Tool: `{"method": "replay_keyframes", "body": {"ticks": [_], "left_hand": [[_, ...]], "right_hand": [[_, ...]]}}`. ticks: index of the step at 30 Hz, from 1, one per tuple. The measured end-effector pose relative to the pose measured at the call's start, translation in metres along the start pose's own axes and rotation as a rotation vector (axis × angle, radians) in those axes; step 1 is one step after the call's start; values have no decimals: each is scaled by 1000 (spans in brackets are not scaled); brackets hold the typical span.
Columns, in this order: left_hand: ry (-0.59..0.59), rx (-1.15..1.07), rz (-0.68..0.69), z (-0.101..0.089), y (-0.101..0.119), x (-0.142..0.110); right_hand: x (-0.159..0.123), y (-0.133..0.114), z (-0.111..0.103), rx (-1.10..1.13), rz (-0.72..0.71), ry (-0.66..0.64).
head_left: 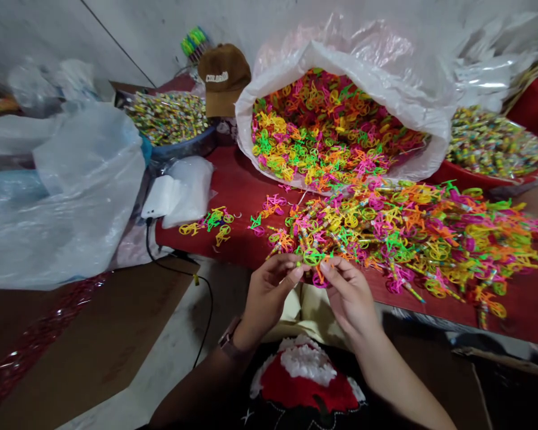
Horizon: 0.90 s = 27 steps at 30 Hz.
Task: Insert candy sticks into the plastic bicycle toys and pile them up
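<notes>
My left hand [271, 289], with a band on its wrist, is closed in a pinch at the table's front edge. Opposite it, my right hand [349, 292] is closed too, thumb against fingers. Between the fingertips is a small plastic toy bicycle [312, 257] with green parts; orange and magenta bits show beside it, and I cannot make out which belong to it. Just beyond my hands spreads a heap of neon toy bicycles [399, 230], some fixed to thin patterned sticks that look like pencils.
Behind the heap, a white sack [341, 63] lies open, full of colourful plastic pieces. A brown cap [224, 77], a blue tub [183, 146] and a red tub [497, 173] stand around it. On the left are a white power bank-like box [162, 197] with a cable and plastic bags [89, 161].
</notes>
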<state>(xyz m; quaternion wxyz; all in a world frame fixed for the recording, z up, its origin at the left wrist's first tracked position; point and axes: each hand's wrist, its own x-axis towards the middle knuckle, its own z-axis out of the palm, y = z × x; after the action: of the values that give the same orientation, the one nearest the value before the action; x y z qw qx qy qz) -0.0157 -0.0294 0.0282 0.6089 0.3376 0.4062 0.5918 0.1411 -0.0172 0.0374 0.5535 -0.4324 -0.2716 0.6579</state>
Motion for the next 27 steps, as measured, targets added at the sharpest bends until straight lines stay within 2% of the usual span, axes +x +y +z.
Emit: {"method": "replay_keyframes", "body": {"ticks": [3,6,10,14,17,21,25,27], "left_hand": [[2,56,33,4,1,-4],[59,52,66,6,-1,-4],[48,-67,34,4,-4,0],[57,-88,17,3,-7,1],[97,-100,-46,6,-9,-1],[79,-109,-104,14,-10,-6],[41,-98,-111,18,-9,-8],[58,-95,-82,18,-9,-9]], "right_hand": [[-1,-4,0,-21,-97,46],[-2,-6,-1,-48,-144,66],[-6,-1,-5,-78,-95,12],[-11,7,-7,-75,-22,-57],[-11,9,-10,-47,-55,-46],[-10,8,-14,-47,-93,-59],[-11,5,-16,-54,-114,-40],[-13,4,-16,-41,-92,-29]]}}
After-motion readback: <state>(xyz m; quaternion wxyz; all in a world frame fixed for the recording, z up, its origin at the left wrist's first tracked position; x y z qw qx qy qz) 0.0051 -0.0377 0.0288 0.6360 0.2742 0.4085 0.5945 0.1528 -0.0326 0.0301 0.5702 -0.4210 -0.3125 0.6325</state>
